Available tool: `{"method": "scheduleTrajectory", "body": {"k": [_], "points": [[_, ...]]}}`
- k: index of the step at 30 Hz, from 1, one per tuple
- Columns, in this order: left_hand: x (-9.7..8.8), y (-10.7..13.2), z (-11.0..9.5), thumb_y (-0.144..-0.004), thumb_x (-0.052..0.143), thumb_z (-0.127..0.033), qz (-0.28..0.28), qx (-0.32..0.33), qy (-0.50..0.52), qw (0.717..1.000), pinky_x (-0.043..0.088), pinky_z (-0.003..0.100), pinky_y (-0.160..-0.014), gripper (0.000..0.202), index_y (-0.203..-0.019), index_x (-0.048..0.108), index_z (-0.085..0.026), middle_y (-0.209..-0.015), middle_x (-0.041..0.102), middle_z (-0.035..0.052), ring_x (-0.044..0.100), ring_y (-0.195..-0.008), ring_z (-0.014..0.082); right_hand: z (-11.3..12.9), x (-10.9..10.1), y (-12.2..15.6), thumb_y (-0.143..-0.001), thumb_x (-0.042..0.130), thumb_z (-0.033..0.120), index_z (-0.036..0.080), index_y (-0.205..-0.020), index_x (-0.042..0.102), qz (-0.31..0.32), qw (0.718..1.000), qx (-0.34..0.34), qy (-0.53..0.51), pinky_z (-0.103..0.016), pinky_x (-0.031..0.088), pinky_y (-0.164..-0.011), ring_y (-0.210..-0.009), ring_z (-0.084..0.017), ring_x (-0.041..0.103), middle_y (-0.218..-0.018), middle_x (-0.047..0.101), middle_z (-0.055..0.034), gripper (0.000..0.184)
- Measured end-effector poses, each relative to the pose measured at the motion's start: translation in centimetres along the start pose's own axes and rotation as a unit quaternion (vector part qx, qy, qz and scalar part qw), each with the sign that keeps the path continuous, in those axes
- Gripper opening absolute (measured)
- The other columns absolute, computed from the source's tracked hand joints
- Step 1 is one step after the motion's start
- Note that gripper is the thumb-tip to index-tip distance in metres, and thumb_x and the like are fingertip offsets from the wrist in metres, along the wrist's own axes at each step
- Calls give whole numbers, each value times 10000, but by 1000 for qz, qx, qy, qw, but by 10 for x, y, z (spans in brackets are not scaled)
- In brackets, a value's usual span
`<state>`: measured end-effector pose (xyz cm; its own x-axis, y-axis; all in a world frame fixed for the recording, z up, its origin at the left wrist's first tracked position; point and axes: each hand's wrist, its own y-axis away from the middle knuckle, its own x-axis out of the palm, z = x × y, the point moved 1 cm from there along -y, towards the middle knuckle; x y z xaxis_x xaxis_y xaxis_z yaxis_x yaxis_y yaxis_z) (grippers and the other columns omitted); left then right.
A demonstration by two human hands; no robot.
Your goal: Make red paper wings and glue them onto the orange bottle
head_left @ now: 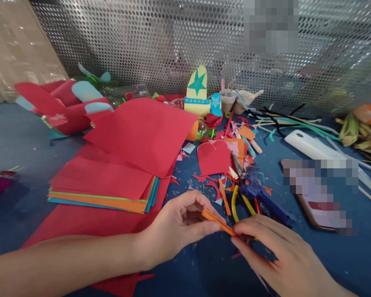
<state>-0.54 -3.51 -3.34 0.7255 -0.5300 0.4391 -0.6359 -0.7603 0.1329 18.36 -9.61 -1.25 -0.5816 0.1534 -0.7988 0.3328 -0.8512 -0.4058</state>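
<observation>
Head view shows us pinching an orange paper strip (pixel 218 220) between both hands, low and near the front of the surface, just in front of a blue glue gun (pixel 259 194). Our left hand (pixel 179 222) closes thumb and fingers narrowly on the strip's left end. Our right hand (pixel 284 255) grips the other end the same way, so the strip is lifted clear of the surface (pixel 343 255).

We judge the strip thin and easily torn or creased if the two hands pull apart or twist unevenly. It could also slip from so small a grip and get lost among the paper scraps (pixel 235 136) of like colour. The glue gun and the yellow-handled tool (pixel 238 206) lie just beside our right hand, where a careless knuckle could knock them.

On the dark blue surface we see a stack of coloured sheets (pixel 111 181) topped with red to the left, a red cut shape (pixel 213 159), and a white phone (pixel 309 144) to the right. A perforated metal wall (pixel 173 41) closes off the back.
</observation>
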Motion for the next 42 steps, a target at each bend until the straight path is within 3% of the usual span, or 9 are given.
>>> {"method": "scheduleTrajectory", "body": {"k": [12, 16, 22, 27, 35, 42], "points": [[-2, -1, -9, -740, 704, -69, -10, 6, -67, 998, 500, 101, -675, 104, -811, 678, -140, -758, 689, -26, 658, -695, 41, -2, -2, -2, -882, 517, 176, 214, -870, 573, 14, 1000, 17, -10, -191, 523, -618, -637, -94, 643, -736, 649, 18, 68], [-1, 1, -6, -758, 694, -79, 15, 17, -82, 996, 518, 121, -707, 84, -814, 684, -140, -796, 711, -3, 673, -727, 56, -4, -1, 1, -894, 535, 234, 233, -960, 565, 25, 999, 22, -14, -198, 537, -659, -717, -106, 666, -805, 669, 9, 73], [-4, 3, -7, -764, 696, -106, 47, 38, -122, 991, 547, 177, -752, 95, -847, 667, -142, -915, 727, 47, 692, -823, 105, -1, -2, -2, -902, 506, 155, 225, -909, 557, 26, 998, 2, -53, -184, 532, -630, -679, -96, 657, -780, 672, 12, 87], [-5, 2, -15, -762, 696, -129, 46, 73, -233, 969, 555, 209, -739, 84, -839, 664, -134, -895, 730, 67, 692, -805, 134, 1, -5, -7, -870, 538, 131, 212, -881, 601, 8, 999, -12, -33, -181, 545, -635, -669, -97, 664, -768, 686, 4, 103], [-7, 1, -12, -783, 680, -107, 67, 163, -301, 937, 548, 236, -748, 60, -830, 661, -139, -853, 735, 71, 692, -797, 147, 2, -4, -6, -906, 523, 198, 210, -934, 614, 10, 999, -20, -25, -170, 550, -676, -708, -90, 669, -798, 699, 6, 96], [-3, 2, -18, -804, 658, -104, 103, 245, -393, 880, 554, 231, -735, 45, -838, 657, -133, -844, 742, 93, 702, -786, 158, 3, -5, -5, -881, 542, 109, 177, -916, 639, 6, 998, -53, -35, -179, 551, -723, -730, -91, 661, -806, 703, -7, 124]]}}
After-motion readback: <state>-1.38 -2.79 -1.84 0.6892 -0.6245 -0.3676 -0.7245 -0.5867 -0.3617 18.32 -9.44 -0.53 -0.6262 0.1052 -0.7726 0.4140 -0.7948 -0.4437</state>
